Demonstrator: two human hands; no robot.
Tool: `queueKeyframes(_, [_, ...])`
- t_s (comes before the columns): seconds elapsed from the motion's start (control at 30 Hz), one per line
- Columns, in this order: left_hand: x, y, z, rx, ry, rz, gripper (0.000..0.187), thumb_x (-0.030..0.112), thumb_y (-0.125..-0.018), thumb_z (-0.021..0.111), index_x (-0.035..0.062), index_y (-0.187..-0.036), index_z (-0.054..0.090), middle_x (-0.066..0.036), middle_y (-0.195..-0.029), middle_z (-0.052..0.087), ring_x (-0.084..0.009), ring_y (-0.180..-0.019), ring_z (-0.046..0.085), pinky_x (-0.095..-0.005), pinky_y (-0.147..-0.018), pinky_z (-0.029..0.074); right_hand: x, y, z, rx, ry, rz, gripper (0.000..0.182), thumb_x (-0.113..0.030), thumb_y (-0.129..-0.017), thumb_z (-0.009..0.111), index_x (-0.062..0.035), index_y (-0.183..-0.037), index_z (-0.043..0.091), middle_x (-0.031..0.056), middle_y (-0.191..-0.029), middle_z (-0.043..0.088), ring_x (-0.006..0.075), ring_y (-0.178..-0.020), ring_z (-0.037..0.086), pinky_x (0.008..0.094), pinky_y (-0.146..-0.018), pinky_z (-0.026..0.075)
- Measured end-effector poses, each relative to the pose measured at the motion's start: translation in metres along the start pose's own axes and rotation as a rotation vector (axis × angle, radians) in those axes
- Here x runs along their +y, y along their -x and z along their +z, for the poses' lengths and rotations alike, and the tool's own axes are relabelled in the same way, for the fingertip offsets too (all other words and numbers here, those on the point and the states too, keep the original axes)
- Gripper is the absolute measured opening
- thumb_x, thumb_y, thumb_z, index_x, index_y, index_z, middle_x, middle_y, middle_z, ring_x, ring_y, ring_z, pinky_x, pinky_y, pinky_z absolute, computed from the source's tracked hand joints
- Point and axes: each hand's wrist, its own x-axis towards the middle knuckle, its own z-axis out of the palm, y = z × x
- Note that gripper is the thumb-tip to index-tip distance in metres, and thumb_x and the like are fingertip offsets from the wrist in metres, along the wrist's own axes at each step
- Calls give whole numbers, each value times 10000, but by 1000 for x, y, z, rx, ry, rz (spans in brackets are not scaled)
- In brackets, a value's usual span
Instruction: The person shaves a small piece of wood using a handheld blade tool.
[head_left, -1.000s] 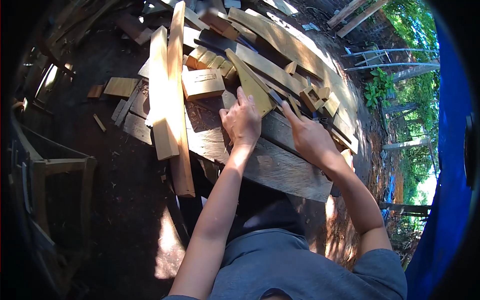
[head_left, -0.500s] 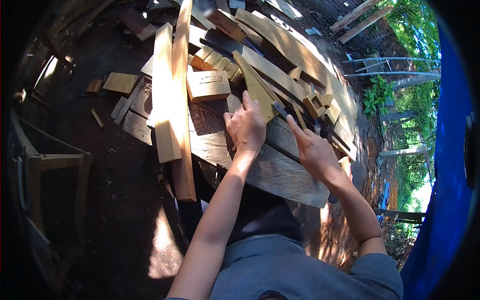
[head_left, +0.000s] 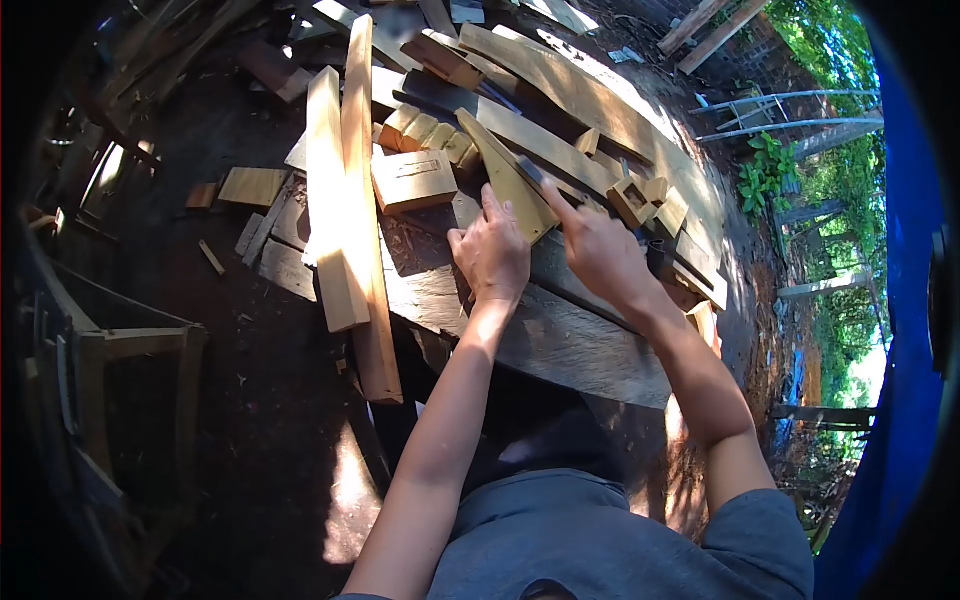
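My left hand [head_left: 492, 250] grips the near part of a yellowish tapered wooden piece [head_left: 510, 182], with its fingers pressed on the face. The piece is wide near me and narrows to a point at the far end. My right hand [head_left: 603, 252] is closed around a chisel [head_left: 531, 172], its index finger stretched along the flat metal blade. The chisel's handle is hidden in the palm. The blade lies at the right edge of the tapered piece; whether it touches cannot be made out. Left of my left hand sits a wooden block [head_left: 415, 182] with a slot marked on it.
Two long boards [head_left: 368, 240] lie across the weathered bench [head_left: 580, 345] on the left. Shaped blocks [head_left: 425, 132] and a notched wooden piece [head_left: 632, 202] lie around the work. Long planks [head_left: 560, 85] are behind. A wooden frame [head_left: 140, 343] stands at left, a blue tarp [head_left: 905, 300] at right.
My right hand and the chisel have moved up and left along the edge of the tapered piece. My left hand keeps its hold on the piece. The view has shifted slightly.
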Motion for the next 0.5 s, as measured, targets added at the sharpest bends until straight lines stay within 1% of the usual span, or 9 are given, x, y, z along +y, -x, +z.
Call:
queueKeyframes(0.07, [2,0,0,-7,-14,-10,438,257,-1012,443,-6,-1356,510,-180,-917,728,-321,-787,698,-434,-813,425,11,-16,5,18,2,-12,600,-87,-898,475,-182,-1488,424,202,-897,654,378,-779,684,483,-693,554])
queueKeyframes(0.13, [2,3,1,1,10,2,436,256,-1011,446,-6,-1354,511,-181,-907,728,-323,-784,698,-435,-809,426,19,-21,9,-72,78,-5,604,-97,-924,457,-207,-1513,375,234,-907,658,419,-787,662,506,-719,540])
queueKeyframes(0.17, [1,1,1,22,26,10,435,255,-1010,448,-5,-1353,513,-182,-898,727,-325,-781,698,-437,-805,426,26,-3,4,-51,89,-3,597,-85,-921,456,-204,-1502,393,251,-898,662,414,-840,671,510,-737,533])
queueKeyframes(0.2, [2,-6,0,40,36,4,435,255,-1010,448,-5,-1353,513,-182,-898,727,-325,-781,698,-437,-805,426,25,13,-10,-113,60,57,592,-70,-924,456,-193,-1501,402,275,-940,670,417,-915,670,508,-779,521])
queueKeyframes(0.27, [3,0,-1,-12,8,-22,435,259,-1009,453,-7,-1347,516,-185,-881,726,-324,-780,698,-436,-801,426,47,36,-13,-152,3,135,556,-88,-960,446,-185,-1506,397,282,-1053,669,423,-985,658,488,-839,512])
queueKeyframes(0.37, [0,0,0,-11,-11,-18,452,291,-1015,447,-14,-1341,517,-187,-881,726,-319,-779,700,-432,-795,428,69,46,-17,-86,-270,237,490,-152,-1018,436,-171,-1505,392,283,-1174,631,425,-1052,641,436,-890,495])
queueKeyframes(0.4, [2,-1,0,-18,-21,-20,460,303,-1017,443,-16,-1339,518,-188,-885,727,-318,-779,701,-430,-796,428,76,54,-2,-79,-279,254,490,-152,-1018,436,-171,-1505,392,283,-1174,631,425,-1052,641,436,-890,495])
queueKeyframes(0.47, [4,-2,0,-27,-27,1,482,328,-1020,434,-18,-1347,508,-190,-898,727,-316,-787,700,-428,-804,427,87,75,34,-69,-308,160,514,-143,-970,473,-176,-1481,425,286,-986,644,467,-872,625,529,-783,479])
queueKeyframes(0.5, [4,-2,-1,-31,-33,-8,490,335,-1019,433,-17,-1354,500,-188,-904,727,-317,-791,699,-428,-808,427,77,85,36,-160,-350,219,516,-134,-965,492,-162,-1476,432,278,-985,642,449,-908,619,504,-822,480])
